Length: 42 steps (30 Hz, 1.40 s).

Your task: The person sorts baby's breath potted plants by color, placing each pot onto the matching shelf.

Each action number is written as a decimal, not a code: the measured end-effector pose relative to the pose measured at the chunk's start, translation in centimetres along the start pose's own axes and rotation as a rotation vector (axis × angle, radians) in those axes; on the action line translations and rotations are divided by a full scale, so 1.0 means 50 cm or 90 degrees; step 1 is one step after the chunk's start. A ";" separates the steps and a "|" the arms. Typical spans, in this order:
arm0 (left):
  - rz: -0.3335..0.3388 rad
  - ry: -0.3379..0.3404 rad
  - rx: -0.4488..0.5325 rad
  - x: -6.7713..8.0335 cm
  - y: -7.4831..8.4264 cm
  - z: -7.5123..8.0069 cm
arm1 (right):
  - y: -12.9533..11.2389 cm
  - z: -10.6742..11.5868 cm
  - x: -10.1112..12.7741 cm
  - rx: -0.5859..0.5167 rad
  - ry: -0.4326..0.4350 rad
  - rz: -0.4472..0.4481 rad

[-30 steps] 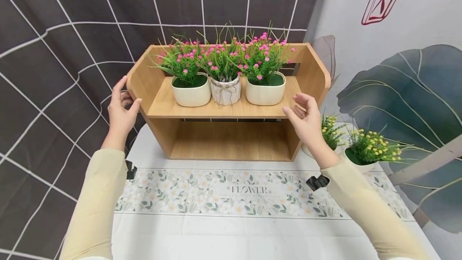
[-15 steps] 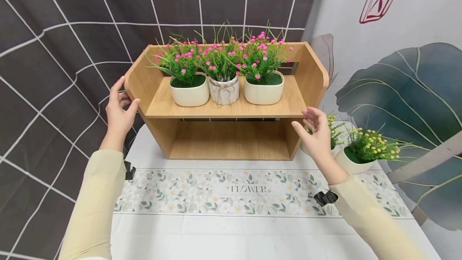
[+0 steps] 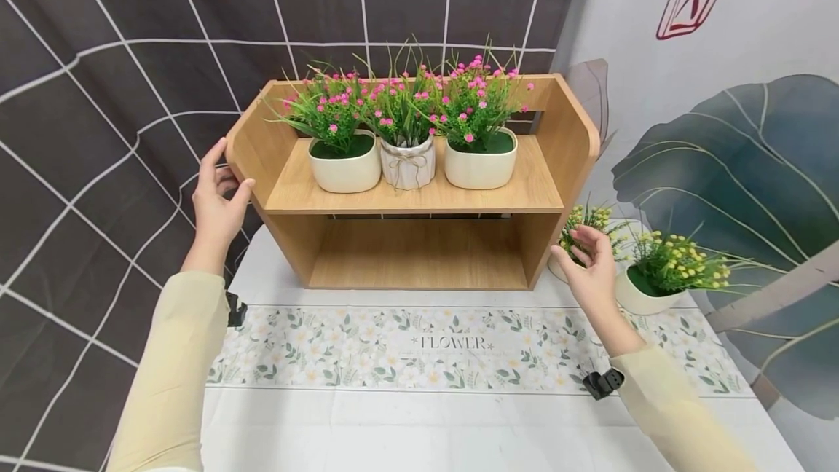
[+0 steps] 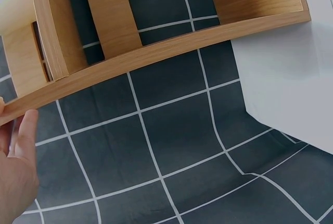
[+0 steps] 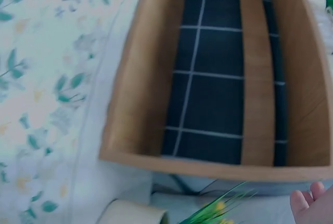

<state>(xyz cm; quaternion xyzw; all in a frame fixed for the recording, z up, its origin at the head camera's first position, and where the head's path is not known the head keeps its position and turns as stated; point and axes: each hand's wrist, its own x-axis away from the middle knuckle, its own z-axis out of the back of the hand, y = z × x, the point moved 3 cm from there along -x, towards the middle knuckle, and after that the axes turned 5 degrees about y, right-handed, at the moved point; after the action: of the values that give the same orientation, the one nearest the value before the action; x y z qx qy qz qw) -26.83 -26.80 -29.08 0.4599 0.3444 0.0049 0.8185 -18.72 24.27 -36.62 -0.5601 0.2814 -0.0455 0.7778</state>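
Note:
My left hand (image 3: 218, 211) is at the outer left side of a wooden two-tier shelf (image 3: 413, 200), its fingertips right at the panel's front edge. The left wrist view shows that hand (image 4: 20, 166) at the left border, beside the panel edge. Past the shelf's right side, my right hand (image 3: 591, 275) holds nothing, fingers loosely bent. It overlaps a potted yellow-flowered plant (image 3: 586, 218) standing close behind it. In the right wrist view, only part of the right hand (image 5: 315, 206) shows, in the lower right corner, near the shelf's side panel.
The upper tier holds two cream oval pots (image 3: 345, 172) of pink flowers with a white pot (image 3: 408, 166) tied with twine between them. A second yellow-flowered plant (image 3: 658, 282) stands right of my right hand. A floral strip (image 3: 367, 348) crosses the white tabletop before the shelf.
My right hand has moved right and down, from in front of the upper tier to beside the shelf's right side. The left hand stays at the left panel.

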 end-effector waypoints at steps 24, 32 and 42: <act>0.007 0.003 -0.005 0.002 -0.003 0.002 | 0.239 0.070 0.023 0.138 0.065 -0.113; 0.015 0.000 -0.018 0.002 -0.002 0.003 | 0.278 0.080 0.003 0.184 0.045 -0.173; 0.018 -0.002 -0.007 0.003 0.001 -0.003 | 0.325 0.089 -0.021 0.244 0.010 -0.223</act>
<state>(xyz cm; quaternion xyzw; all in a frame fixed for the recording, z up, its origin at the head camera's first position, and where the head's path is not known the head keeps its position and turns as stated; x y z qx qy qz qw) -26.79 -26.62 -29.15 0.4605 0.3363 0.0175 0.8213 -21.38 34.45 -49.86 -0.4426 0.1720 -0.2363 0.8478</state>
